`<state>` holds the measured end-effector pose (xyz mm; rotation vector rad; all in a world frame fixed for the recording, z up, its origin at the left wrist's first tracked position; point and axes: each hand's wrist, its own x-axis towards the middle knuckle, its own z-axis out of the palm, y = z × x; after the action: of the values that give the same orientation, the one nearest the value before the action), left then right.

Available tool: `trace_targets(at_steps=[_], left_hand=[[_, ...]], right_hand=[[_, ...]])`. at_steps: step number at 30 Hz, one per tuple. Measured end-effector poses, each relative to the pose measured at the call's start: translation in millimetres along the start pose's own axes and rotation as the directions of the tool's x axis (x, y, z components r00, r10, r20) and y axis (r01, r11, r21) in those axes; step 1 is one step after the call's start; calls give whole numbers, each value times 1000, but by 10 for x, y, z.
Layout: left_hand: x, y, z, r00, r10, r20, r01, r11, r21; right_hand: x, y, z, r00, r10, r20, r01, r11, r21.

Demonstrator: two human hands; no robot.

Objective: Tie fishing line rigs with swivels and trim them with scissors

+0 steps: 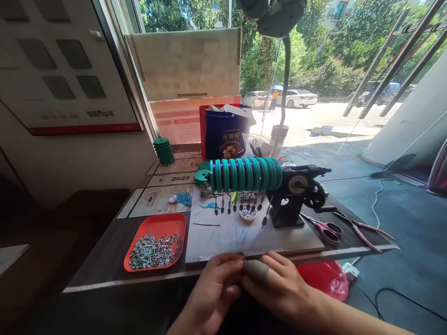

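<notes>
Together, our left hand (217,281) and right hand (281,284) pinch narrowly, on what we cannot quite tell; farther off, the teal ring-stacked cylinder (240,175) lies lengthwise left to right, its black metal crank machine (288,211) nearer our right.

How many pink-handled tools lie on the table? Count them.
2: scissors just right of the black machine, and pliers farther right. Others could be hidden behind the machine.

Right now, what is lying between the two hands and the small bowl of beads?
In the head view, the white board lies there, with a few thin blue strands on it.
</notes>
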<state>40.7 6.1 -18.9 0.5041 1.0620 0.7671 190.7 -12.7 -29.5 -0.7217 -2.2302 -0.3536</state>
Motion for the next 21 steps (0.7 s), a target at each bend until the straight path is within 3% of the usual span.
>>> trace_targets(at_steps=[2,4,6,9,12,15,18,19,20,21], left_hand=[[-13,26,2,974,227,-18,-213,936,279],[-29,46,1,874,481,62,-422,690,588],[-34,37,-11,759,624,186,-530,425,734],[1,-41,-61,607,749,266,-623,240,745],[72,-146,-139,503,837,215,-636,190,748],[106,-194,-193,502,841,202,-627,192,755],[65,-146,-174,514,814,271,-652,165,740],[41,-113,-149,526,802,283,-658,174,733],[16,-74,-119,561,782,271,-655,219,723],[-7,-33,-86,624,745,237,-640,313,702]], right_hand=[[18,-75,-7,1000,-5,24,3,999,46],[67,-140,-41,998,22,52,-31,984,174],[171,-158,-105,983,137,118,-174,897,407],[425,-48,-216,883,337,328,-467,555,688],[707,171,-228,736,476,482,-632,227,741],[905,351,-116,595,505,625,-728,11,685],[929,387,-37,542,468,698,-786,-11,618],[888,367,-44,548,471,691,-788,15,615],[823,338,-66,581,495,646,-776,97,623],[738,303,-99,640,529,558,-743,241,624]])
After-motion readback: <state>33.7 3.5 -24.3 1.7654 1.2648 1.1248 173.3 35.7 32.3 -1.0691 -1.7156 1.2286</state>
